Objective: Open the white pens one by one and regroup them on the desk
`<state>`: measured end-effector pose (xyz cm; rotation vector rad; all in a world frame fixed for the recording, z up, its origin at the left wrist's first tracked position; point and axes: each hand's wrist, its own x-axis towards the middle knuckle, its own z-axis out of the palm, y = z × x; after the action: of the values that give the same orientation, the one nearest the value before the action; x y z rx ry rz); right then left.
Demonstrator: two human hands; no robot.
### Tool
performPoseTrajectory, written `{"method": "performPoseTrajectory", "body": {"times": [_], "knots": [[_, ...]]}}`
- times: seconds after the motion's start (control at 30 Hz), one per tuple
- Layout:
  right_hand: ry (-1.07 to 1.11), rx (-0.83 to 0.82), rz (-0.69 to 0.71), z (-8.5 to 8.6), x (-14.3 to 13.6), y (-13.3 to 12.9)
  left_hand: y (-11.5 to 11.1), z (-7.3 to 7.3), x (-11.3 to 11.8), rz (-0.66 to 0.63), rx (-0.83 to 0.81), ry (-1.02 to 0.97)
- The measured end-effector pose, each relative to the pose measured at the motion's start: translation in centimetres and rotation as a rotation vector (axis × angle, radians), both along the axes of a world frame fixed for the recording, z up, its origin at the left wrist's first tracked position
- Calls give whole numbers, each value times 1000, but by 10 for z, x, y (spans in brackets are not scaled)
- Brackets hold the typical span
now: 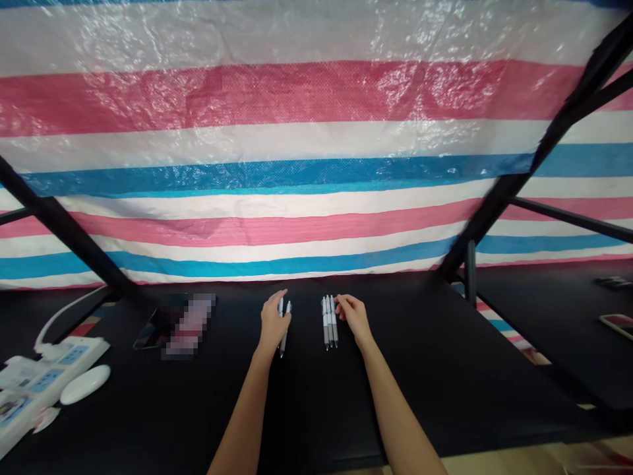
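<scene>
Two white-and-grey pens (283,344) lie partly under my left hand (273,324), whose thumb and fingers close around their upper parts. The hand hides some of their length. To the right, three similar pens (329,323) lie side by side on the black table (306,396), clips away from me and tips toward me. My right hand (354,318) is beside this row, its bent fingertips at the upper end of the rightmost pen. Its thumb and fingers look slightly apart, with nothing seen between them.
At the left are a dark phone-like device (151,330) beside a blurred-out patch, a white power strip (47,379) with a cable, and a white oval object (86,384). Black frame bars (494,198) and a striped plastic sheet (316,224) stand behind the table.
</scene>
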<state>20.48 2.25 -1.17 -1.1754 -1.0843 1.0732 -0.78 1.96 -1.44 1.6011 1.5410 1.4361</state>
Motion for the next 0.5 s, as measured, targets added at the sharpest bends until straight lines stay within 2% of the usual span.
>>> {"method": "performPoseTrajectory", "body": {"times": [0.17, 0.33, 0.5], "knots": [[-338, 66, -36, -2, 0, -2, 1, 0, -10, 27, -104, 9], [-767, 170, 1, 2, -5, -8, 2, -5, -9, -2, -52, -125], [-1077, 174, 26, 4, -13, -12, 2, -7, -7, 17, -31, -49]]}}
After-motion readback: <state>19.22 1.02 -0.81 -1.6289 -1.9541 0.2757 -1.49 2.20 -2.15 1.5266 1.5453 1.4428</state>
